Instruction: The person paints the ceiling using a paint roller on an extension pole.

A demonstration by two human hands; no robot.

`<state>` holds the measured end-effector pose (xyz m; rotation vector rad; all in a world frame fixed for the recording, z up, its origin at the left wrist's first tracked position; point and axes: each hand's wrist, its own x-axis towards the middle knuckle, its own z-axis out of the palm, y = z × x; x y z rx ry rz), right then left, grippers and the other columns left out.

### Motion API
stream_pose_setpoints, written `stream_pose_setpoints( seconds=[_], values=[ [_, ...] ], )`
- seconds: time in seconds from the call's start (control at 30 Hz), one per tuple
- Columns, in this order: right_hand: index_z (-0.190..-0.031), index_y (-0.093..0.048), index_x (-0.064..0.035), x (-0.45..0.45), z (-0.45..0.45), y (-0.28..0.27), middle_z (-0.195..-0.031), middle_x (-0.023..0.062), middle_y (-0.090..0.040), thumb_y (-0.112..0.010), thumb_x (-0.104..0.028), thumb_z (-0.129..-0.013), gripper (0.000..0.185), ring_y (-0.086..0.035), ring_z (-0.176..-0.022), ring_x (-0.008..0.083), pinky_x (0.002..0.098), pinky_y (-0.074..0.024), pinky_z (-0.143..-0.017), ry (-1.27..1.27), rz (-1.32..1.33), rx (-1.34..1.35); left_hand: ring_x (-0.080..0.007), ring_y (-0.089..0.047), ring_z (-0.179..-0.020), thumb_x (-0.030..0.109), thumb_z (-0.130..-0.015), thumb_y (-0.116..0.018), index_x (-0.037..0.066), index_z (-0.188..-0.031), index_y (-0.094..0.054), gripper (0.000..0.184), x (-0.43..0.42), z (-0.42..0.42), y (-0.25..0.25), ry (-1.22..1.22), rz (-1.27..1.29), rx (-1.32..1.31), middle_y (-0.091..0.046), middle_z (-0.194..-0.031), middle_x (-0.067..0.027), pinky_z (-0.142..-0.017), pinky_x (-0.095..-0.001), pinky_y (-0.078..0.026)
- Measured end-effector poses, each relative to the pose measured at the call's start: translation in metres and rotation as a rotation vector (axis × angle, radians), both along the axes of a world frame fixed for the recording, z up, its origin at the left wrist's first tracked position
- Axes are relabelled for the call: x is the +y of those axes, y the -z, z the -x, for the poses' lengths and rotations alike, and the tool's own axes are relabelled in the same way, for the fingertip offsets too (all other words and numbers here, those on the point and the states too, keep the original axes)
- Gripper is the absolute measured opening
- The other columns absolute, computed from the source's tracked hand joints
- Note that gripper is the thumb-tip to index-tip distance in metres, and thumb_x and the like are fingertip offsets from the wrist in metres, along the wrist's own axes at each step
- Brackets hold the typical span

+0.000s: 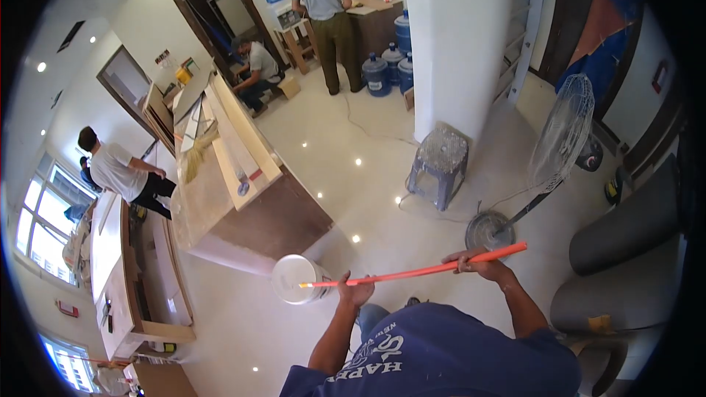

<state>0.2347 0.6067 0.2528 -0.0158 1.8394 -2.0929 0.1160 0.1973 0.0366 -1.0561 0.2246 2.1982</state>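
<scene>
A long orange pipe [413,273] runs nearly level across the space in front of my chest, rising slightly toward the right. My left hand [357,292] is closed around it near its thinner left end, where a pale yellowish tip shows. Farther along, my right hand [471,265] grips the thicker part, and the right end sticks out past the fingers. Beneath the left end stands a white bucket [285,270] on the floor; the pipe overlaps it in view, and I cannot tell whether they touch.
A wooden counter [243,231] carries boards and a brush. Ahead are a grey stool [439,162] and a standing fan [566,132]. Dark rolls [625,220] lie right. Water jugs [376,77] and several people [323,7] are farther back. A workbench [110,272] stands left.
</scene>
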Motion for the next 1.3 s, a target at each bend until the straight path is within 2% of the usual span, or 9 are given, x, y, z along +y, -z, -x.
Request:
stream_pose_setpoints(
  seconds=[0.13, 0.27, 0.37, 0.47, 0.7, 0.8, 0.97, 1.13, 1.3],
  values=[
    [-0.077, -0.065, -0.0010, 0.017, -0.016, -0.031, -0.133, 0.0222, -0.066, -0.067, -0.003, -0.086, 0.009, -0.066, -0.120, 0.0287, 0.0398, -0.0576, -0.098, 0.053, 0.074, 0.093, -0.0372, -0.060, -0.109, 0.050, -0.088, -0.060, -0.010, -0.132, -0.046, 0.076, 0.002, -0.021, -0.036, 0.069, -0.100, 0.114, -0.060, -0.120, -0.0251, -0.097, -0.0461, -0.048],
    [-0.079, -0.066, -0.0010, -0.003, 0.000, 0.002, -0.133, 0.0219, -0.066, -0.066, -0.004, -0.090, 0.011, -0.066, -0.118, 0.0293, 0.0404, -0.0580, -0.098, 0.105, 0.162, 0.056, -0.0380, -0.059, -0.111, 0.050, -0.089, -0.058, -0.010, -0.132, -0.045, 0.075, -0.016, -0.008, -0.010, -0.030, -0.030, 0.101, -0.060, -0.123, -0.0246, -0.097, -0.0464, -0.048],
    [-0.081, -0.066, 0.0001, -0.013, 0.004, -0.008, -0.135, 0.0215, -0.064, -0.064, -0.002, -0.090, 0.010, -0.065, -0.120, 0.0296, 0.0399, -0.0569, -0.100, 0.023, 0.017, -0.007, -0.0380, -0.057, -0.113, 0.051, -0.089, -0.057, -0.010, -0.131, -0.045, 0.074, -0.011, 0.007, 0.017, -0.032, 0.142, -0.005, -0.058, -0.122, -0.0244, -0.097, -0.0469, -0.048],
    [-0.077, -0.066, -0.0004, 0.001, 0.001, -0.016, -0.132, 0.0231, -0.066, -0.064, -0.001, -0.088, 0.011, -0.066, -0.118, 0.0303, 0.0404, -0.0571, -0.099, 0.013, 0.064, 0.103, -0.0379, -0.056, -0.115, 0.053, -0.087, -0.057, -0.010, -0.131, -0.043, 0.077, -0.007, -0.010, -0.012, 0.019, -0.050, 0.082, -0.058, -0.124, -0.0244, -0.095, -0.0466, -0.049],
    [-0.079, -0.066, -0.0008, -0.015, 0.016, -0.012, -0.129, 0.0222, -0.068, -0.064, -0.005, -0.089, 0.011, -0.068, -0.113, 0.0293, 0.0391, -0.0571, -0.095, 0.057, 0.091, 0.096, -0.0373, -0.060, -0.109, 0.054, -0.087, -0.055, -0.010, -0.129, -0.045, 0.076, -0.019, -0.005, -0.012, -0.099, -0.046, 0.076, -0.060, -0.122, -0.0253, -0.092, -0.0472, -0.050],
    [-0.080, -0.066, -0.0001, -0.021, 0.019, -0.013, -0.130, 0.0211, -0.068, -0.066, -0.006, -0.089, 0.011, -0.067, -0.114, 0.0290, 0.0376, -0.0575, -0.094, -0.048, -0.023, 0.115, -0.0356, -0.058, -0.112, 0.050, -0.088, -0.059, -0.008, -0.127, -0.046, 0.071, -0.019, 0.001, -0.006, -0.037, -0.004, 0.115, -0.057, -0.124, -0.0209, -0.098, -0.0471, -0.047],
    [-0.078, -0.066, -0.0001, 0.018, 0.001, -0.030, -0.130, 0.0209, -0.068, -0.067, -0.008, -0.089, 0.013, -0.067, -0.115, 0.0294, 0.0364, -0.0572, -0.094, 0.008, 0.133, 0.189, -0.0412, -0.055, -0.123, 0.048, -0.088, -0.060, -0.009, -0.131, -0.044, 0.073, -0.007, -0.026, -0.044, -0.015, -0.166, 0.167, -0.056, -0.131, -0.0233, -0.098, -0.0494, -0.047],
    [-0.076, -0.064, -0.0011, 0.000, 0.008, -0.008, -0.129, 0.0211, -0.068, -0.067, -0.007, -0.090, 0.016, -0.068, -0.114, 0.0277, 0.0358, -0.0573, -0.093, 0.127, 0.119, 0.074, -0.0392, -0.056, -0.118, 0.047, -0.087, -0.062, -0.008, -0.129, -0.045, 0.071, -0.010, -0.005, -0.002, -0.058, -0.095, 0.115, -0.057, -0.126, -0.0219, -0.098, -0.0485, -0.047],
    [-0.074, -0.063, -0.0014, 0.011, 0.000, -0.025, -0.127, 0.0217, -0.069, -0.067, -0.006, -0.089, 0.016, -0.069, -0.109, 0.0271, 0.0369, -0.0570, -0.096, 0.081, 0.062, 0.098, -0.0375, -0.056, -0.114, 0.044, -0.085, -0.063, -0.007, -0.129, -0.045, 0.070, -0.004, -0.012, -0.030, -0.004, -0.136, 0.108, -0.057, -0.122, -0.0203, -0.100, -0.0484, -0.047]
  ],
)
